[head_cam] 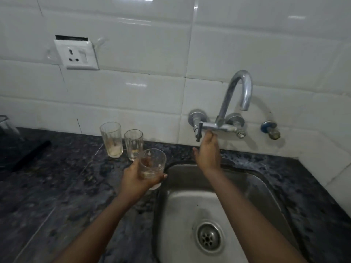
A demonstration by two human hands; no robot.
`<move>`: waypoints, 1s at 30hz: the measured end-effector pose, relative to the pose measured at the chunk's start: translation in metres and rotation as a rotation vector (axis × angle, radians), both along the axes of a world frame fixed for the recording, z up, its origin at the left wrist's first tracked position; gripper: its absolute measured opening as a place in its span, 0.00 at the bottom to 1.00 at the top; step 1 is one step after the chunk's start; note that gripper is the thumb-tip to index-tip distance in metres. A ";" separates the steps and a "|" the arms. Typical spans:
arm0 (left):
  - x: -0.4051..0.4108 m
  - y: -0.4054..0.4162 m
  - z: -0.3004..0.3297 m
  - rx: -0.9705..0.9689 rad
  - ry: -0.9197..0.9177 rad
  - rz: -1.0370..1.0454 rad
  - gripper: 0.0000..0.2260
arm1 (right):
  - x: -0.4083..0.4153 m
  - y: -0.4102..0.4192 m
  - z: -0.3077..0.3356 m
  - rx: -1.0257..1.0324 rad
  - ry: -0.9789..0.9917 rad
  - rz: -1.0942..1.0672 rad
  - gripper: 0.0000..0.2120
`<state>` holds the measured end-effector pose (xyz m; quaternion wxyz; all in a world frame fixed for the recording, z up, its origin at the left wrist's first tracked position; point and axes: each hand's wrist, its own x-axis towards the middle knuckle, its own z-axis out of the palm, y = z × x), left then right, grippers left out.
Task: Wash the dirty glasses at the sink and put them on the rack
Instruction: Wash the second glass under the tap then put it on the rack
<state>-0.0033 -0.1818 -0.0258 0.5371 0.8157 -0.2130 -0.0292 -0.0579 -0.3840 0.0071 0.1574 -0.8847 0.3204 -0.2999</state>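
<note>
My left hand (pixel 135 177) grips a short clear glass (pixel 152 164) with residue at its bottom, held at the left rim of the steel sink (pixel 252 188). Behind it two taller dirty glasses stand on the dark counter: one (pixel 111 139) further left, one (pixel 133 144) beside it. My right hand (pixel 208 150) reaches up over the sink's back edge, fingers extended, fingertips touching the underside of the wall tap's crossbar (pixel 218 127) next to the dark lever handle (pixel 199 131). No water comes from the curved spout (pixel 245 92).
A drain (pixel 208 237) sits at the sink's bottom. A wall socket (pixel 77 55) is on the white tiles at the upper left. A second valve with a blue ring (pixel 270 129) sticks out right of the tap. A dark object (pixel 11 145) lies at the counter's far left.
</note>
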 end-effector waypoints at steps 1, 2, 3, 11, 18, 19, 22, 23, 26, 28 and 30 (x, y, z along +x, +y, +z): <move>-0.007 -0.004 0.000 -0.001 0.001 0.018 0.26 | 0.005 -0.009 0.003 -0.035 0.012 0.010 0.31; -0.013 -0.008 0.001 -0.003 0.007 0.034 0.26 | 0.011 -0.017 0.005 -0.068 0.027 0.034 0.31; -0.019 -0.011 0.001 -0.009 0.016 0.047 0.26 | 0.015 -0.024 0.006 -0.090 0.052 0.066 0.31; -0.047 -0.021 0.003 0.099 -0.007 0.089 0.29 | 0.015 -0.029 0.011 -0.141 0.242 0.185 0.31; -0.059 -0.047 -0.012 0.058 0.186 0.038 0.34 | -0.032 -0.020 -0.018 -0.024 0.214 0.223 0.34; -0.060 -0.052 -0.018 0.049 0.220 0.014 0.35 | -0.045 -0.021 -0.029 0.113 0.241 0.248 0.33; -0.069 -0.070 -0.031 0.074 0.301 -0.065 0.27 | -0.087 -0.029 -0.058 0.534 0.368 0.360 0.31; -0.072 -0.077 -0.035 0.078 0.340 -0.089 0.24 | -0.100 -0.030 -0.066 0.671 0.382 0.398 0.33; -0.088 -0.097 -0.039 0.057 0.426 -0.160 0.14 | -0.130 -0.026 -0.084 0.897 0.391 0.528 0.36; -0.097 -0.109 -0.039 0.012 0.431 -0.232 0.09 | -0.139 -0.020 -0.091 0.964 0.305 0.536 0.33; -0.103 -0.117 -0.036 -0.003 0.426 -0.321 0.08 | -0.139 -0.017 -0.095 0.980 0.157 0.426 0.25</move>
